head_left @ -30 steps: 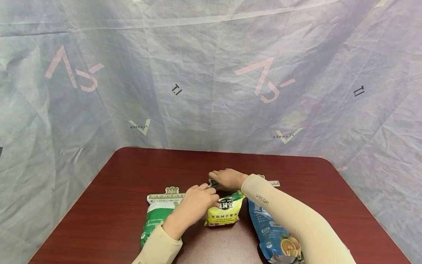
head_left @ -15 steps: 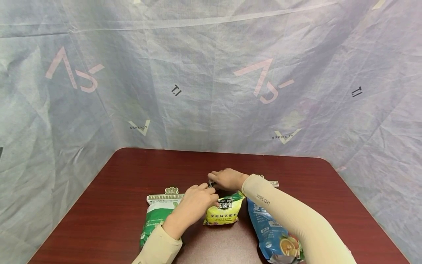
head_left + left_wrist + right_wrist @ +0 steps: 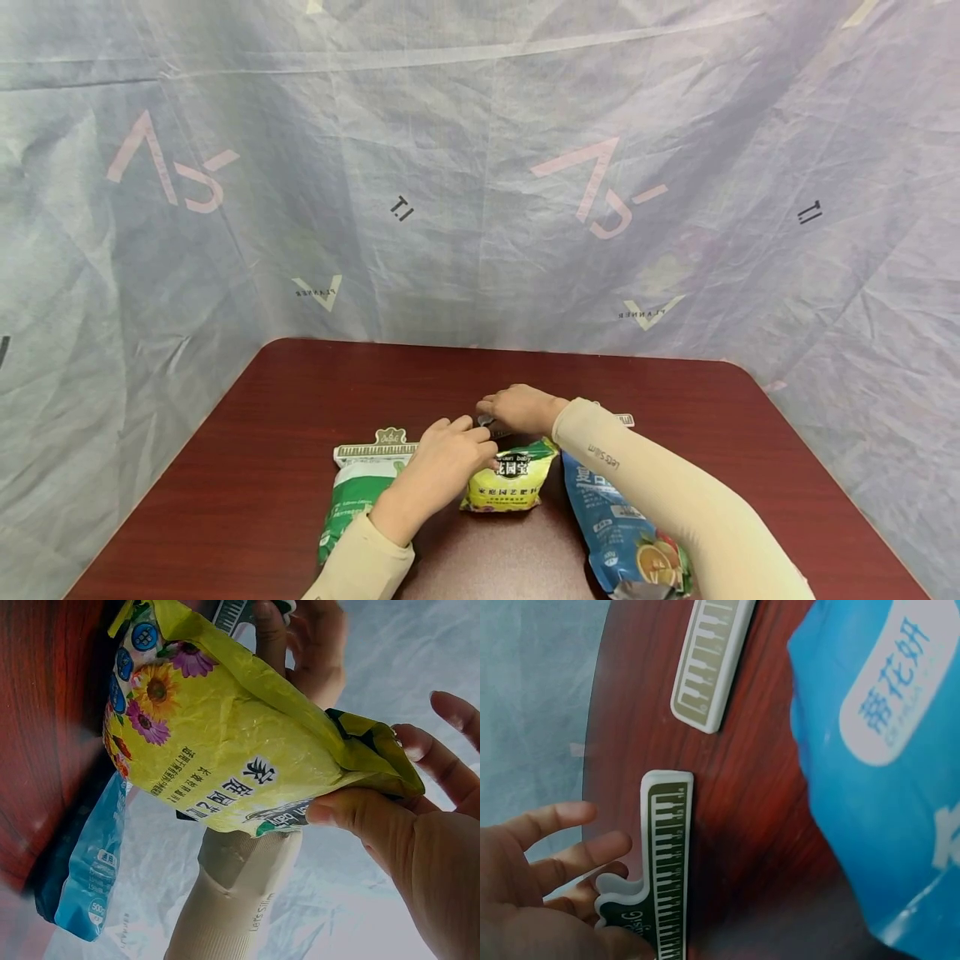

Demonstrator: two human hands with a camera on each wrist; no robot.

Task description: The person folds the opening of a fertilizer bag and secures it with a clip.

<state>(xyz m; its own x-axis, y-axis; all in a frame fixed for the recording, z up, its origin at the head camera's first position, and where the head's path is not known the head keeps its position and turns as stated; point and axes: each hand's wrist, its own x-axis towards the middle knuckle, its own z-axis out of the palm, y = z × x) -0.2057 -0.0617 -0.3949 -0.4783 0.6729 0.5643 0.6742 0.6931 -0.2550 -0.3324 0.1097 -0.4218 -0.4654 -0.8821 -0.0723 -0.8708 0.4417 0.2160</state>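
My left hand (image 3: 450,454) pinches the top edge of a small yellow plant-fertilizer bag (image 3: 508,483), which stands on the table. In the left wrist view, its thumb (image 3: 337,808) presses on the printed front while other fingers lie behind the bag's dark corner. My right hand (image 3: 521,408) holds a clip with a piano-key pattern (image 3: 667,862) by its curved handle, just behind the bag's top. The right wrist view shows the thumb on one side of that handle and fingertips on the other.
On the left lies a green-and-white bag (image 3: 356,504) with a piano-key clip (image 3: 375,450) along its top. A blue bag (image 3: 615,521) with orange pictures lies on the right, partly under my right sleeve. Another piano-key clip (image 3: 709,667) lies on the table (image 3: 315,383) beyond it.
The clip in my right hand has turned slightly, so its key pattern shows less beside the left fingers. Both hands otherwise stay nearly in place.
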